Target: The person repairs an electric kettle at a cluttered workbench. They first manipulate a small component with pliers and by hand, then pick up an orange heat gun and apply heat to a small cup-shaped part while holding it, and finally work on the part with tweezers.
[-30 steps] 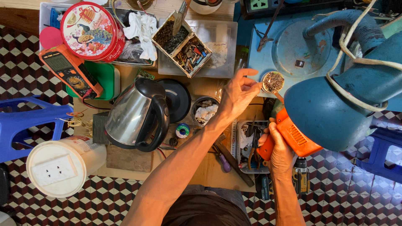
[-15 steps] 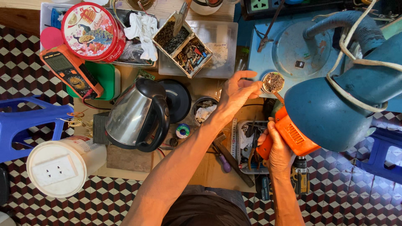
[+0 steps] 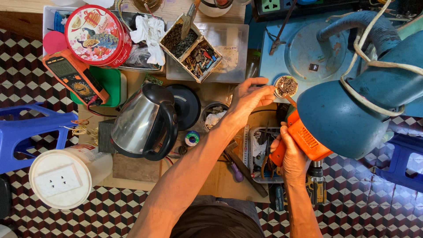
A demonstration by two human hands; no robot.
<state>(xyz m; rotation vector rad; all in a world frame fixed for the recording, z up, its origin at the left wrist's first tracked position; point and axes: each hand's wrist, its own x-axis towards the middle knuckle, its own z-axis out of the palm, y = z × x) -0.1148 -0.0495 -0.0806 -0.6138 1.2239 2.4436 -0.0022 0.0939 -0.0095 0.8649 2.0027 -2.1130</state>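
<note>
My left hand reaches across the cardboard-topped bench, and its fingertips pinch the rim of a small round tin filled with brassy wire wool. The tin sits on a blue metal base. My right hand grips the handle of an orange soldering gun. The gun's thin tip points up into the tin's near edge. A large blue lamp shade hangs over the gun and hides part of its body.
A steel kettle and its black base stand left of my arm, beside a solder reel. Farther back are a red biscuit tin, an orange multimeter and a divided parts box. A tray of pliers lies under my right hand.
My left fingers have closed a little more onto the tin's rim. The soldering gun and right hand have hardly moved.
</note>
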